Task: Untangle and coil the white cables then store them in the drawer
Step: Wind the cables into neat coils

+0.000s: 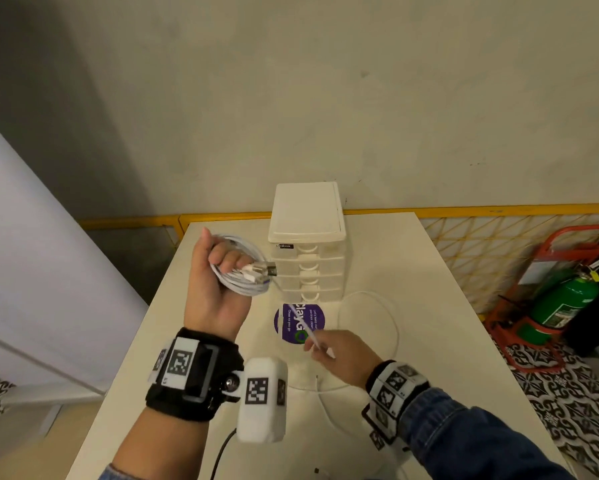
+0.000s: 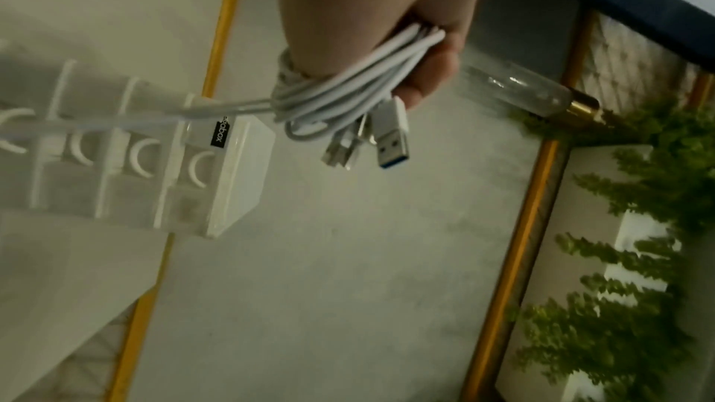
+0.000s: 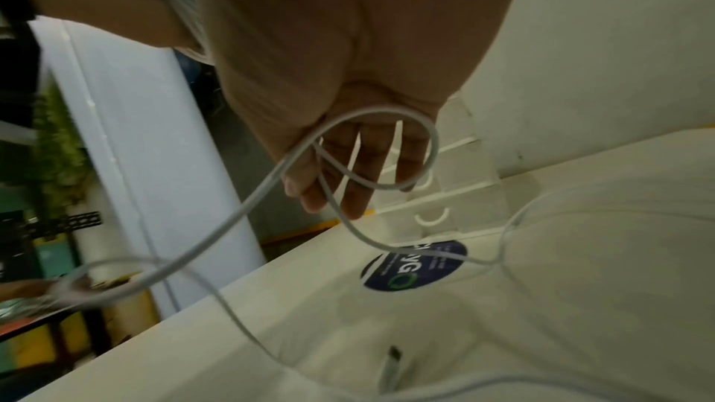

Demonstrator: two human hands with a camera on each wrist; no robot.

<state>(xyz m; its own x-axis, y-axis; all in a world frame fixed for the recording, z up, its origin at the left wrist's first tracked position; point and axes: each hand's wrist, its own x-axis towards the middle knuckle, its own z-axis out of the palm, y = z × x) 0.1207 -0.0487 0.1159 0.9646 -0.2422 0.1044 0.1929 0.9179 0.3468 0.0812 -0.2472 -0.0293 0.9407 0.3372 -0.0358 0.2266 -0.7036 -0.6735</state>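
Cable here is light, limp and slick, so we judge it best taken near the coil. Our left hand (image 1: 218, 271) grips the coiled white cables (image 1: 242, 271), USB plugs (image 2: 390, 139) pointing toward the drawer unit (image 1: 308, 258). Our right hand (image 1: 339, 355) seemingly pinches the loose strand (image 1: 305, 327), running near-right to far-left above the table (image 1: 429, 306).

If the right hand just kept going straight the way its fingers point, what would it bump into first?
Probably the white drawer unit. The right hand, holding a loose cable, points across the purple sticker toward its lower drawers; depth is hard to judge.
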